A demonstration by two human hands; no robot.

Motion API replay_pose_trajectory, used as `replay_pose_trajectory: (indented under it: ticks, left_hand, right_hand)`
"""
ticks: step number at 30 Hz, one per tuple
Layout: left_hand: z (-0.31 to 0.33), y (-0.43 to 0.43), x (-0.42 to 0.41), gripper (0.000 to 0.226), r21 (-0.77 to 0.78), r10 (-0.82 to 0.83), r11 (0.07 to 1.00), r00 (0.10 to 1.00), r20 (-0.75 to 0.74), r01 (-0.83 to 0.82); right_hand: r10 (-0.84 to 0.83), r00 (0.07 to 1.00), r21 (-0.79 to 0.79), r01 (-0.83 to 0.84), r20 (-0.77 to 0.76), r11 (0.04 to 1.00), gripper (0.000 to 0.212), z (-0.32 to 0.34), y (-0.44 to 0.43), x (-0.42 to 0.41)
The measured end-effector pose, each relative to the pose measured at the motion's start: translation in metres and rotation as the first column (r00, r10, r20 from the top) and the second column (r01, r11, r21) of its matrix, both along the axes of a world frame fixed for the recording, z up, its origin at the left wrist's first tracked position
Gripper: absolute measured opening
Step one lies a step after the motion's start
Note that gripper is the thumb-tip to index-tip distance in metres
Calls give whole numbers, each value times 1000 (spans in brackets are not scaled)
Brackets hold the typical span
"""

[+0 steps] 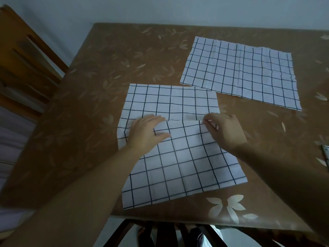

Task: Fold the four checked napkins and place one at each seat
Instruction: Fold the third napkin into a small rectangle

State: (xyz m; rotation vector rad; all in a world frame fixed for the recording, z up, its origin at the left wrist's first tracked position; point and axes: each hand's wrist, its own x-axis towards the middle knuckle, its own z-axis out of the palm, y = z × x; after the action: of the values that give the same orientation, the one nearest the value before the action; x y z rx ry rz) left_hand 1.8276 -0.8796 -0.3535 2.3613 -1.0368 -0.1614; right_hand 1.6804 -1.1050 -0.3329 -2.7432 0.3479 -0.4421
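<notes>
A white napkin with dark checks [178,157] lies in front of me on the brown table [99,86], its near part folded up so an edge runs across its middle. My left hand [146,132] rests flat on that folded edge at the left. My right hand [226,130] pinches the folded edge at the right between thumb and fingers. A second checked napkin [240,72] lies spread flat at the far right, apart from both hands.
A wooden chair [26,68] stands at the table's left side. Another chair's dark back [160,234] shows below the near table edge. A small pale object [325,154] lies at the right border of the view.
</notes>
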Motion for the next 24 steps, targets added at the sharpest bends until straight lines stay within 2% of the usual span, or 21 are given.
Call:
replay_pose_trajectory:
  ticks: [2,6,9,11,14,15,18,21,24]
  left_hand:
    - [13,-15,-5,54,-6,18,1000,999,-41,-18]
    - [24,-15,-4,34,138,93,986,995,-20,-90]
    - [34,-2,2,28,252,86,963,995,47,-95]
    - [45,2,4,28,273,54,960,996,64,-70]
    - [66,-1,1,28,276,-64,960,995,72,42]
    - [73,-2,0,28,280,-107,956,991,75,82]
    - [93,-1,0,30,275,-176,950,981,76,149]
    - [113,11,7,32,306,-156,944,983,96,120]
    - [131,27,19,18,281,-53,959,993,108,21]
  right_hand:
    - [45,999,-22,-45,28,999,8,10,2,3]
    - [48,998,-66,-45,43,997,9,21,-5,-1]
    - [28,999,-75,-27,16,997,21,28,-12,-8]
    - [58,995,-141,-69,-80,988,26,34,-11,-10]
    - [64,957,-229,-133,-284,964,47,48,0,0]
    - [64,957,-229,-133,-284,964,44,53,5,5]
    - [100,967,-266,-162,-234,950,19,71,16,20]
    - [88,973,-288,-148,-211,946,19,93,16,25]
    - [66,964,-320,-150,-258,935,21,114,7,27]
